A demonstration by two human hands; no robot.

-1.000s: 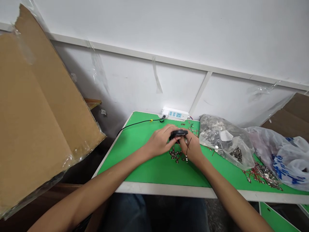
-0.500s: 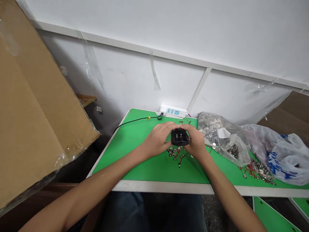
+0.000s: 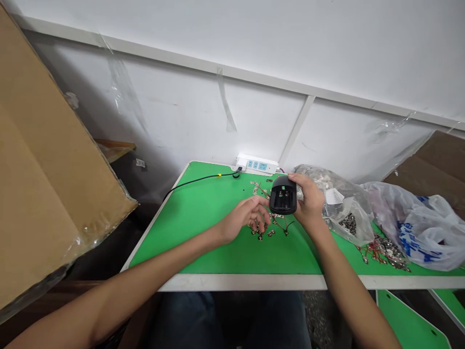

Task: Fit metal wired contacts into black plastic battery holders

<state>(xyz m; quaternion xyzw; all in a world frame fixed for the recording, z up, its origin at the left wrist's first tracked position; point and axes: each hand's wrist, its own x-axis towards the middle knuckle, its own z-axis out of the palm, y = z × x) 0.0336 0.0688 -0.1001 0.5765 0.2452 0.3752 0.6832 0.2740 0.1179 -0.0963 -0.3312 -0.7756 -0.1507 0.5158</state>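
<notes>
My right hand (image 3: 308,201) is closed around the side of a black plastic housing (image 3: 283,196), holding it above the table. Its recessed compartment faces me, with small metal contacts inside. Just left of it, my left hand (image 3: 245,218) has its fingers loosely bent and apart, with nothing visible in them. The index fingertip lies close to the housing's edge; whether it touches, I cannot tell. Beneath the hands, small metal contact pieces (image 3: 260,237), some with thin wires, are scattered on the green tabletop (image 3: 203,247).
A white power strip (image 3: 257,165) with a black cable (image 3: 199,181) lies against the wall. To the right are a clear bag of parts (image 3: 348,208), a white plastic bag (image 3: 432,232) and a heap of wired contacts (image 3: 387,252). A large cardboard box (image 3: 54,194) stands at left.
My left hand has let go of the housing and moved slightly down beside it. My right hand has shifted right with the housing, turning its compartment more into view.
</notes>
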